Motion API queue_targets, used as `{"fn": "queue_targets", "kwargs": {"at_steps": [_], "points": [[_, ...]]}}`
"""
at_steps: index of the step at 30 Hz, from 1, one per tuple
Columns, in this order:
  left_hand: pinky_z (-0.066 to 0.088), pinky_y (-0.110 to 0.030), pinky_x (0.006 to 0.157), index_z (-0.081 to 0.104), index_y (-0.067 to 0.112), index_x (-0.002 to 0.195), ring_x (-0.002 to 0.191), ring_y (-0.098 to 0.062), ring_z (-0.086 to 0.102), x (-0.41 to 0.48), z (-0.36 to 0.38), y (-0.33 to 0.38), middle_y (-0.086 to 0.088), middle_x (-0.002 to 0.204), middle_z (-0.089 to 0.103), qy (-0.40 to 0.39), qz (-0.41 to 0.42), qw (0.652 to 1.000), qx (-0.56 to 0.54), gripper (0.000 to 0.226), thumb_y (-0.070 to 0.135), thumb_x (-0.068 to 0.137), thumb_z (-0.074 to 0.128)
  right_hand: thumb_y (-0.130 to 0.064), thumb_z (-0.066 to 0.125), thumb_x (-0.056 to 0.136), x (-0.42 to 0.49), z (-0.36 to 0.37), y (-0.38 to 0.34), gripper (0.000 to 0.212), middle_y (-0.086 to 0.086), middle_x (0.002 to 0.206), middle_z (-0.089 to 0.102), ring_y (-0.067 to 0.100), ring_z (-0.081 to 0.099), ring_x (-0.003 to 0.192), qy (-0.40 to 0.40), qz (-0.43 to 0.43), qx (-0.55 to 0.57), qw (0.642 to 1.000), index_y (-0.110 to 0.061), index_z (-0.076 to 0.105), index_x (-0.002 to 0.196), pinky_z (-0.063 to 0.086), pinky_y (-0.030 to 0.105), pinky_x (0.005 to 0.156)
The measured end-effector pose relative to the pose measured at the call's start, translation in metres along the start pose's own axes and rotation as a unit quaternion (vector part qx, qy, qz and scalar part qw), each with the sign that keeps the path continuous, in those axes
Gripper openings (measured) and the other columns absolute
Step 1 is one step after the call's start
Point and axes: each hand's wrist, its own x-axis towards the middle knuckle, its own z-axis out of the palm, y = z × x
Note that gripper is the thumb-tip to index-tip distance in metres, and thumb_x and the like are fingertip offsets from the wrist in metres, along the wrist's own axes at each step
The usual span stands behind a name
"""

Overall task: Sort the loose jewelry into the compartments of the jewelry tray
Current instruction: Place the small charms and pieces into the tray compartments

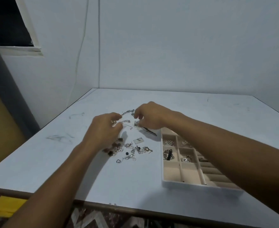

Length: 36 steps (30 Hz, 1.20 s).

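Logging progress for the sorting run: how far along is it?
Partly done. Several far compartments of the beige jewelry tray already hold pieces, while the near ones look empty. In hand: the left hand and right hand both pinch a silver link chain stretched between them. Left: the loose pile of small silver and brown pieces on the white table.

A pale table with a brown front edge stood in a corner where 2 plain, bluish-white walls met. A dark window with a pale sill sat at upper left. 2 thin cables ran down the corner. Below the table edge lay what looked like a patterned floor covering; the light was dim.
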Motion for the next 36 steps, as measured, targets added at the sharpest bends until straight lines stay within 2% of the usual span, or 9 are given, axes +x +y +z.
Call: {"fn": "queue_targets", "kwargs": {"at_steps": [2, 6, 13, 17, 22, 25, 27, 32, 36], "points": [[0.037, -0.02, 0.088, 0.065, 0.022, 0.12, 0.093, -0.009, 0.057, 0.012, -0.007, -0.012, 0.006, 0.121, 0.066, 0.009, -0.022, 1.0, -0.01, 0.031, 0.025, 0.09, 0.057, -0.028, 0.061, 0.089, 0.022, 0.008, -0.009, 0.035, 0.002, 0.123, 0.06, 0.023, 0.055, 0.11, 0.005, -0.007, -0.023, 1.0, -0.023, 0.059, 0.123, 0.045, 0.037, 0.091], [0.037, -0.02, 0.085, 0.064, 0.022, 0.12, 0.092, -0.009, 0.057, 0.028, -0.006, -0.025, 0.006, 0.117, 0.067, 0.01, -0.038, 0.999, -0.03, 0.031, 0.024, 0.09, 0.057, -0.02, 0.06, 0.089, 0.054, 0.02, -0.023, 0.029, 0.005, 0.114, 0.064, 0.027, 0.055, 0.111, -0.008, 0.01, -0.082, 0.997, -0.015, 0.063, 0.117, 0.04, 0.041, 0.093], [0.035, -0.02, 0.083, 0.061, 0.023, 0.122, 0.097, -0.008, 0.053, 0.038, 0.01, -0.031, 0.008, 0.115, 0.067, 0.013, -0.037, 0.997, -0.073, 0.032, 0.028, 0.092, 0.053, -0.002, 0.06, 0.077, 0.066, 0.026, -0.027, 0.021, 0.008, 0.093, 0.062, 0.023, 0.052, 0.071, 0.003, 0.048, -0.1, 0.994, -0.012, 0.066, 0.094, 0.034, 0.028, 0.057], [0.034, -0.022, 0.081, 0.058, 0.022, 0.125, 0.094, -0.006, 0.053, 0.041, 0.014, -0.027, 0.006, 0.113, 0.065, 0.029, -0.056, 0.991, -0.117, 0.035, 0.038, 0.095, 0.048, -0.001, 0.056, 0.077, 0.067, 0.027, -0.023, 0.016, 0.005, 0.08, 0.063, 0.021, 0.053, 0.071, -0.027, 0.047, -0.117, 0.992, -0.014, 0.056, 0.069, 0.034, 0.033, 0.067], [0.037, -0.02, 0.064, 0.054, 0.022, 0.118, 0.081, 0.005, 0.053, 0.041, 0.011, -0.015, 0.007, 0.109, 0.066, 0.057, -0.102, 0.969, -0.217, 0.039, 0.049, 0.098, 0.034, -0.007, 0.047, 0.087, 0.068, 0.017, -0.011, 0.018, 0.014, 0.095, 0.067, 0.028, 0.06, 0.083, -0.014, 0.03, -0.05, 0.998, -0.002, 0.062, 0.096, 0.046, 0.037, 0.068], [0.047, -0.033, 0.083, 0.054, 0.022, 0.117, 0.091, -0.007, 0.058, 0.042, 0.012, -0.007, 0.008, 0.109, 0.067, 0.058, -0.133, 0.949, -0.281, 0.045, 0.053, 0.098, 0.028, -0.008, 0.04, 0.091, 0.055, -0.004, -0.009, 0.028, 0.021, 0.104, 0.069, 0.031, 0.06, 0.08, -0.011, 0.009, 0.009, 1.0, 0.009, 0.06, 0.101, 0.048, 0.036, 0.066], [0.045, -0.043, 0.097, 0.055, 0.02, 0.117, 0.101, -0.016, 0.059, 0.042, 0.012, 0.001, 0.006, 0.104, 0.069, 0.06, -0.149, 0.934, -0.32, 0.049, 0.054, 0.097, 0.026, -0.012, 0.042, 0.09, 0.043, -0.017, -0.009, 0.026, 0.014, 0.101, 0.072, 0.027, 0.06, 0.079, 0.003, -0.005, 0.041, 0.999, 0.005, 0.061, 0.095, 0.048, 0.032, 0.064], [0.048, -0.042, 0.098, 0.058, 0.015, 0.107, 0.105, -0.025, 0.063, 0.042, 0.013, 0.021, -0.004, 0.096, 0.073, 0.033, -0.188, 0.875, -0.445, 0.05, 0.053, 0.099, 0.027, -0.015, 0.056, 0.086, 0.018, -0.044, -0.008, 0.006, -0.007, 0.08, 0.063, 0.013, 0.054, 0.076, 0.049, -0.028, 0.12, 0.991, -0.012, 0.062, 0.087, 0.042, 0.021, 0.061], [0.049, -0.039, 0.094, 0.06, 0.015, 0.099, 0.106, -0.028, 0.064, 0.038, 0.014, 0.035, -0.007, 0.097, 0.074, 0.006, -0.184, 0.855, -0.485, 0.052, 0.055, 0.099, 0.026, -0.012, 0.059, 0.083, 0.003, -0.062, -0.007, 0.005, -0.011, 0.07, 0.059, 0.003, 0.05, 0.063, 0.063, -0.038, 0.143, 0.987, -0.015, 0.064, 0.083, 0.036, 0.018, 0.057]]}}
